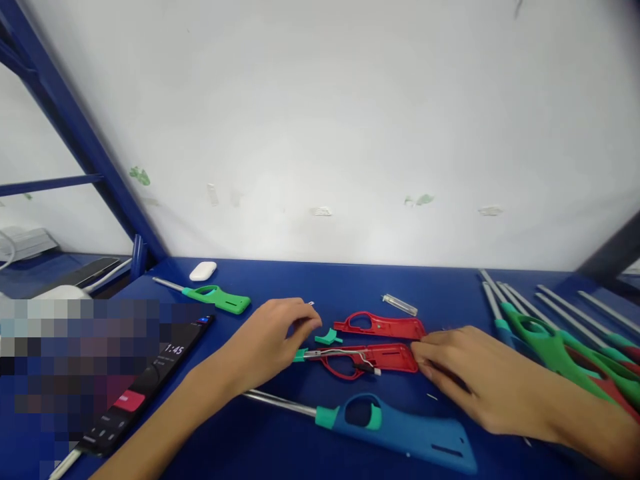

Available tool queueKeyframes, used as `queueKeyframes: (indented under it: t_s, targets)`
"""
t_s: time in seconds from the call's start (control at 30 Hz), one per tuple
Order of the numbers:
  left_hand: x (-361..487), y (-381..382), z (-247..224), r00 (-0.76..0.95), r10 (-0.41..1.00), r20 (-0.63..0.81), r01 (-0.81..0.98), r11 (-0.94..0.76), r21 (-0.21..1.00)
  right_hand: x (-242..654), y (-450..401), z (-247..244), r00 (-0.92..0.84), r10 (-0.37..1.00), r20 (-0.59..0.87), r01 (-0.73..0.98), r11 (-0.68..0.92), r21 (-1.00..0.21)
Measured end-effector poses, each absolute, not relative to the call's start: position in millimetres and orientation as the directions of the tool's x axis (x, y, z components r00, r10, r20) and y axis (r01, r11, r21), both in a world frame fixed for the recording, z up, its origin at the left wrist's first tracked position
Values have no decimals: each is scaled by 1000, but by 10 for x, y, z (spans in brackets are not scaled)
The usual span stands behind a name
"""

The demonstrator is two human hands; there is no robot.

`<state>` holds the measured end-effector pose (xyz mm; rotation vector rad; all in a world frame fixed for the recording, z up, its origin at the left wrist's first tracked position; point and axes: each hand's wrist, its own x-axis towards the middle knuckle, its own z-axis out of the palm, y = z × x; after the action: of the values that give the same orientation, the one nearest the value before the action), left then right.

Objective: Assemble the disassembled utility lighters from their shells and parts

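My left hand (280,340) is closed in a pinch above the green collar (300,355) of a taken-apart lighter; a tiny pale piece (311,304) shows by its fingertips. The lower red half shell (395,358) lies with a metal rod, wire and small black part (365,367) on it. Behind it is the other red half shell (395,327). My right hand (465,373) has its fingers drawn together at the shells' right ends; what they hold, if anything, is hidden. A loose green trigger (329,337) lies between my hands, and a clear fuel tank (400,305) farther back.
In front lies a whole blue lighter (405,430). A green lighter (220,298) and white case (203,271) are at back left, a phone (145,380) with a cable at left. Several long lighters (545,340) pile up at right. A white wall (320,133) closes off the back.
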<state>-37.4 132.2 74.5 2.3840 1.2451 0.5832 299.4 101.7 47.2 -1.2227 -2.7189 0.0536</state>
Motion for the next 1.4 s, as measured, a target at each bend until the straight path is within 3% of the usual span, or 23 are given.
queueKeyframes:
  t_s: [0.1, 0.27, 0.47, 0.87, 1.23, 1.4]
  targets:
    - [-390, 1367, 709, 471, 857, 209, 710, -508, 488, 2962, 1062, 566, -639, 768, 54, 762, 641, -92]
    - [-364, 1395, 604, 511, 850, 128, 700, -499, 511, 3008, 1193, 510, -505, 816, 279, 837, 542, -69]
    - [-359, 1416, 542, 487, 870, 83, 707, -448, 548, 3094, 1290, 317, -541, 806, 242, 828, 560, -15]
    - [-334, 1341, 645, 356, 922, 152, 704, -372, 605, 3110, 1347, 350, -439, 839, 321, 880, 473, -32]
    - [-273, 1308, 639, 320, 913, 254, 612, -404, 680, 3169, 1374, 317, -442, 828, 346, 877, 480, -28]
    - [-270, 1311, 617, 251, 920, 300, 578, -391, 716, 3318, 1478, 113, -466, 767, 440, 840, 540, -50]
